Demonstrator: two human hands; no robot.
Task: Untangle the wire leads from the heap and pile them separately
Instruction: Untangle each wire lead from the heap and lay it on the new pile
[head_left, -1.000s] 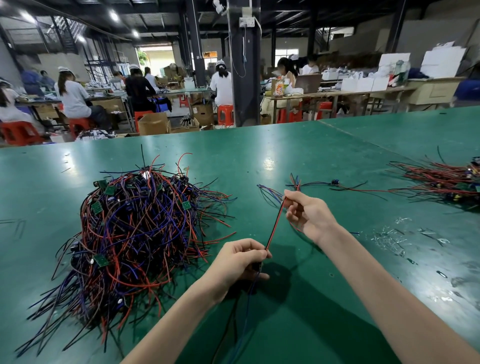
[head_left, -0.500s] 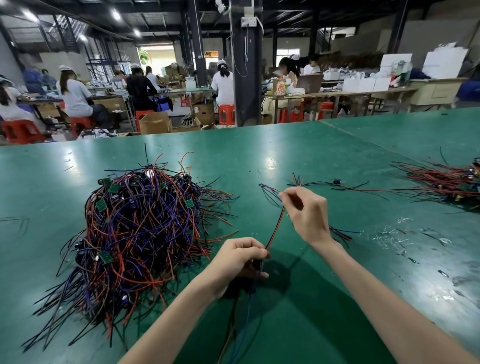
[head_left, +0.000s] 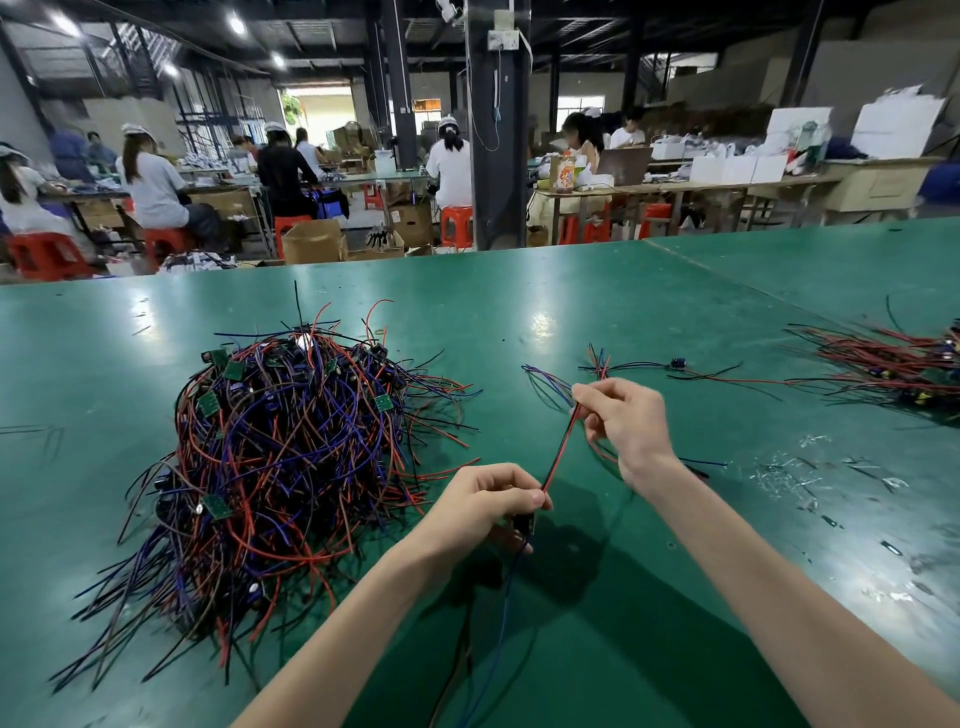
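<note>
The left hand is curled around the near end of a red lead. Thumb and fingers pinch it where a small dark component shows under the fingertips. A blue wire and a dark one hang from that fist toward the near edge. The right hand, just beyond and to the right, pinches the same lead's far end between thumb and forefinger. The lead runs taut and straight between the two hands, above the green table.

The step in hand looks like straightening one freed lead before laying it aside. To do it well, hold the tension light, let the dangling wires hang clear of any snag, and carry the whole piece rightward with its ends aligned.

The tangled heap sits near left, well apart from the lead. A few loose leads lie just beyond the right hand, and the sorted pile lies at the far right.
</note>
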